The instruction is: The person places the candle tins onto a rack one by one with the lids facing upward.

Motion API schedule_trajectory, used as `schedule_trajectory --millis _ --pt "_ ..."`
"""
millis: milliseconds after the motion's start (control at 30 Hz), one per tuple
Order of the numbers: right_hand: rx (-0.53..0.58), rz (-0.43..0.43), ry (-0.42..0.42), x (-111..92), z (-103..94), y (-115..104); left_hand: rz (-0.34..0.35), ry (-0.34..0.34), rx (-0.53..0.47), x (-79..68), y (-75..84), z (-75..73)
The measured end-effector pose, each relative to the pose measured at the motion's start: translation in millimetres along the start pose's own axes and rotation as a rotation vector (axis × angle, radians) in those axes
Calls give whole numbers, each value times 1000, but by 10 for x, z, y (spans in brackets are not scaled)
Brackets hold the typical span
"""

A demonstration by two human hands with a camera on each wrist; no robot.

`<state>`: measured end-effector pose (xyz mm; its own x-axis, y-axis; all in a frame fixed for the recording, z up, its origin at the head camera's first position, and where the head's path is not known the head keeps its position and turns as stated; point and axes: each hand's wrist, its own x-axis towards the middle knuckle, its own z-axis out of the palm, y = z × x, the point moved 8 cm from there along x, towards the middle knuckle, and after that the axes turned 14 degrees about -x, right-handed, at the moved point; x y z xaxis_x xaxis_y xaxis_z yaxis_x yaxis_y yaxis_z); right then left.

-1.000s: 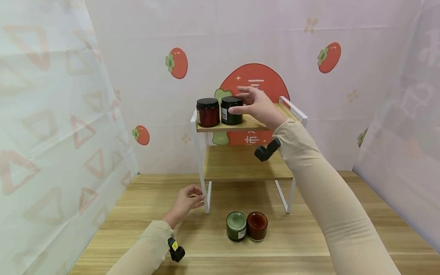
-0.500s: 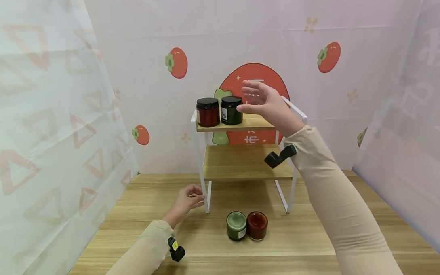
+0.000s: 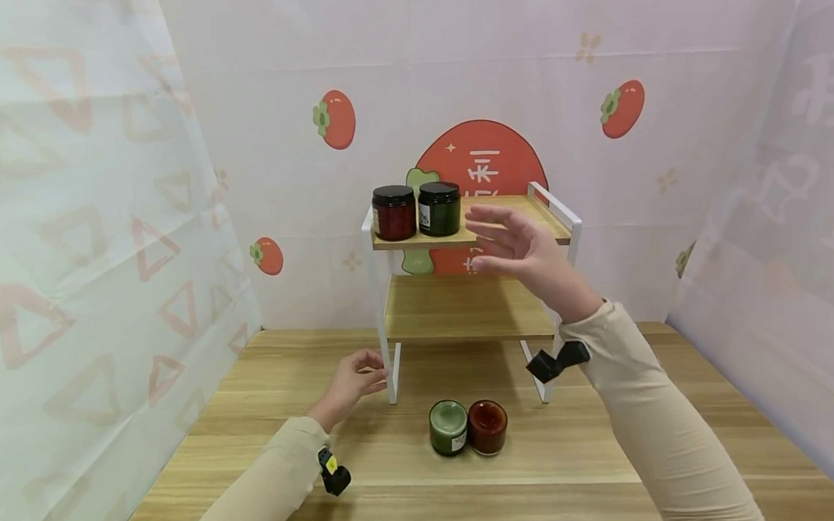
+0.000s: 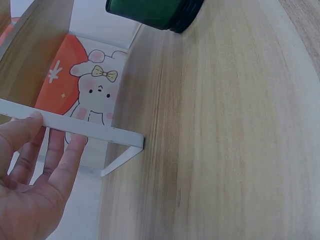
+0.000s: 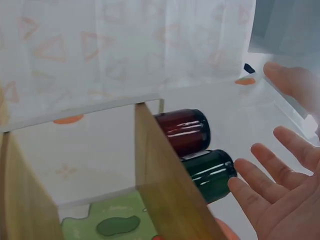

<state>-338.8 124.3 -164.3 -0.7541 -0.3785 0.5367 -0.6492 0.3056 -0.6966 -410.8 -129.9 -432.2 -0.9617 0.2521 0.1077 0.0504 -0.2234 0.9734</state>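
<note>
My left hand point(image 3: 352, 381) holds the white front leg point(image 4: 75, 126) of a two-tier wooden shelf point(image 3: 470, 308), low on its left side. The thumb lies on one face of the leg, with the fingers against the other. My right hand point(image 3: 520, 245) hangs in front of the upper tier, fingers spread, holding nothing. Left of it on that tier, a dark red jar point(image 3: 394, 214) and a dark green jar point(image 3: 439, 210) stand upright side by side, both black-lidded. Down on the table, a green jar point(image 3: 448, 429) and a red-brown jar point(image 3: 488, 428) stand close together.
The wooden table point(image 3: 535, 486) carries the shelf and the lower jars. A white rail point(image 3: 556, 204) edges the upper tier on the right. Printed cloth hangs behind point(image 3: 283, 165) and on both sides.
My right hand has drawn away from the green jar on the upper tier, moving right and then down. The left hand and all the jars have stayed in place.
</note>
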Motion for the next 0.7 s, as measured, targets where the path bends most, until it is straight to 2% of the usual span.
schedule_trajectory --millis 167,400,567,700 --pt "-5 -5 -18 -224 76 155 0 -3 2 -3 0 3" --pt "66 -59 43 -530 177 511 -6 -6 13 -4 -2 12" --pt "94 -9 59 -730 270 816 -5 -3 13 5 -5 12" --pt "73 55 33 -866 373 1026 -4 11 11 9 -3 2"
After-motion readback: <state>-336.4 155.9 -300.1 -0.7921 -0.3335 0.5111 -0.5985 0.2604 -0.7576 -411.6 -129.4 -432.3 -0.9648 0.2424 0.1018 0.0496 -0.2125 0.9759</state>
